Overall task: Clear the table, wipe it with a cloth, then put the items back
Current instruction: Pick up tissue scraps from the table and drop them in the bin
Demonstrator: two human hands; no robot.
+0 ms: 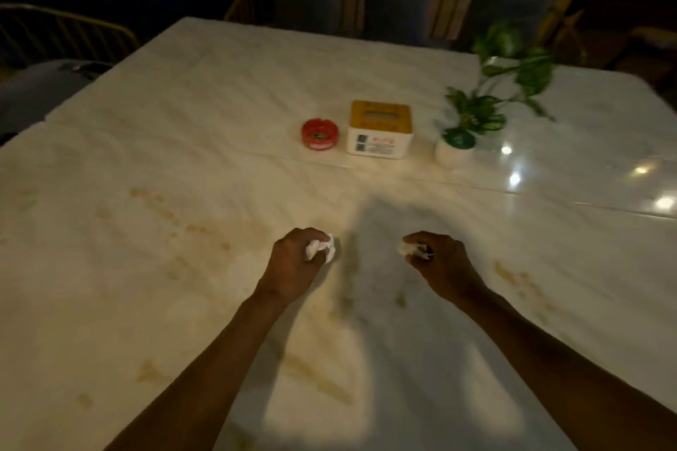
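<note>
Mid-frame, the left hand [293,257] and right hand [437,260] each clutch a crumpled tissue [321,249] above the stained table [146,157]; clearing appears underway, ashtray [319,134], tissue box [380,130] and plant [476,113] next.

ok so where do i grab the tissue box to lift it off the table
Take the tissue box by its two white side walls from above. It stands upright and square, so the flat sides suit fingers. The red ashtray and plant pot stand apart on either side, leaving some room.
</note>
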